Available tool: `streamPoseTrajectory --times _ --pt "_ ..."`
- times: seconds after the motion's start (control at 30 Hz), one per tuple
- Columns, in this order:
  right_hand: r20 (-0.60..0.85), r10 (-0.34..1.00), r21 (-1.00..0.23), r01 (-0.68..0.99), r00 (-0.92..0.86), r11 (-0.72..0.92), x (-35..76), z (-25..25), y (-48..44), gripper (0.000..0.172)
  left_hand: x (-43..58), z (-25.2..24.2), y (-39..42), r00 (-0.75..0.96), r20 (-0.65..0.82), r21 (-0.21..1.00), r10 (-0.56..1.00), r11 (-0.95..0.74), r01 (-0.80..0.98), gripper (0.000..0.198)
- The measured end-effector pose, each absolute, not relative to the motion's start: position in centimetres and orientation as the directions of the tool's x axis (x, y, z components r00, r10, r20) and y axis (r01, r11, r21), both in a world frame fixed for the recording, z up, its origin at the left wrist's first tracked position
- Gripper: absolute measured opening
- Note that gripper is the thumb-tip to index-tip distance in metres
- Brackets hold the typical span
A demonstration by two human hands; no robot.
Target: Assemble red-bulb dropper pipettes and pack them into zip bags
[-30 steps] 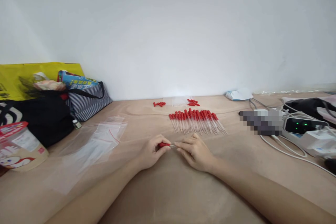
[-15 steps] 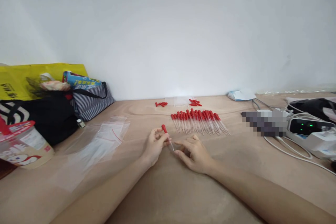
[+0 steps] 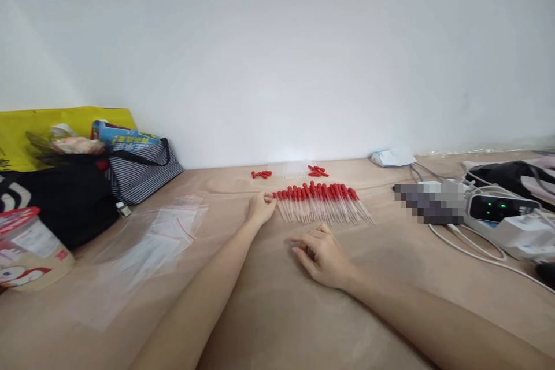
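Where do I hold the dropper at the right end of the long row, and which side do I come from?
Pinch the dropper by its red top, coming from its right. That top looks fatter than the thin, see-through tube, so it's probably easier to hold. The other droppers lie close along its left.

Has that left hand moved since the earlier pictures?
Yes: the left hand has moved forward, to the left end of the row of red-bulbed droppers.
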State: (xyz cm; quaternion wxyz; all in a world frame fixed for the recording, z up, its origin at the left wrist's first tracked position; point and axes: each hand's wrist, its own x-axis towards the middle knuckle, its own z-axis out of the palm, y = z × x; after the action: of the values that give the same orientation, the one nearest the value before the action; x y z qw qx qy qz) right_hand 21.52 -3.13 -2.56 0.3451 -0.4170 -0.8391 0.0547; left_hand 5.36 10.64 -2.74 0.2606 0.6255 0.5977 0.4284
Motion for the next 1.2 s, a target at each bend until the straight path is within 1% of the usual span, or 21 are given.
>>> streamPoseTrajectory --times 0.1,0.2,0.5,0.67,0.73,0.8,0.83,0.87,0.93,0.97,1.03,1.07,1.13,1.2 --pt "0.524 0.743 -0.394 0.656 -0.415 0.644 21.5 -2.5 -3.2 0.019 5.4 -2.7 10.8 -0.055 0.260 0.787 0.964 -0.179 0.591 0.008" --pt "0.525 0.741 -0.401 0.646 -0.418 0.649 21.4 -2.4 -3.1 0.018 5.4 -2.5 10.7 -0.013 0.293 0.741 0.956 -0.218 0.635 0.010" --pt "0.512 0.716 -0.365 0.634 -0.475 0.682 21.8 -2.4 -3.1 0.015 4.7 -2.3 10.2 0.088 0.316 0.659 0.945 -0.285 0.696 0.030" --pt "0.548 0.719 -0.409 0.613 -0.427 0.676 23.0 -3.0 -2.7 0.018 3.3 -2.1 8.2 0.137 0.368 0.585 0.920 -0.343 0.735 0.029" --pt "0.576 0.717 -0.407 0.623 -0.392 0.668 23.8 -3.1 -2.6 0.019 2.6 -1.7 6.2 0.194 0.373 0.550 0.907 -0.385 0.741 0.027" --pt "0.582 0.718 -0.379 0.654 -0.381 0.654 24.5 -3.0 -2.6 0.022 1.7 -1.3 3.7 0.281 0.369 0.509 0.886 -0.445 0.737 0.025" --pt "0.570 0.719 -0.356 0.670 -0.397 0.652 24.8 -2.9 -2.6 0.026 1.2 -1.1 2.3 0.382 0.352 0.435 0.855 -0.511 0.742 0.029" --pt "0.545 0.721 -0.331 0.681 -0.427 0.653 25.0 -2.8 -2.8 0.032 0.6 -0.8 1.0 0.471 0.300 0.377 0.830 -0.557 0.741 0.036" --pt "0.464 0.725 -0.290 0.686 -0.510 0.668 25.2 -2.4 -3.0 0.042 -0.4 -0.5 -1.3 0.579 0.154 0.290 0.801 -0.597 0.748 0.046" --pt "0.422 0.725 -0.279 0.683 -0.544 0.675 25.2 -2.3 -3.2 0.045 -0.7 -0.4 -2.2 0.603 0.101 0.256 0.791 -0.607 0.753 0.049" --pt "0.365 0.730 -0.272 0.684 -0.578 0.677 25.2 -2.1 -3.3 0.048 -1.2 -0.3 -3.2 0.613 0.050 0.224 0.788 -0.607 0.762 0.052" --pt "0.353 0.735 -0.273 0.688 -0.579 0.673 25.2 -2.1 -3.3 0.047 -1.3 -0.4 -3.4 0.603 0.051 0.219 0.796 -0.598 0.771 0.052" --pt "0.350 0.743 -0.284 0.692 -0.570 0.664 25.2 -2.3 -3.2 0.046 -1.5 -0.4 -3.3 0.552 0.091 0.216 0.829 -0.558 0.802 0.048" --pt "0.359 0.749 -0.301 0.691 -0.557 0.657 25.3 -2.4 -3.0 0.043 -2.3 -0.2 -2.8 0.464 0.167 0.189 0.870 -0.490 0.851 0.045"
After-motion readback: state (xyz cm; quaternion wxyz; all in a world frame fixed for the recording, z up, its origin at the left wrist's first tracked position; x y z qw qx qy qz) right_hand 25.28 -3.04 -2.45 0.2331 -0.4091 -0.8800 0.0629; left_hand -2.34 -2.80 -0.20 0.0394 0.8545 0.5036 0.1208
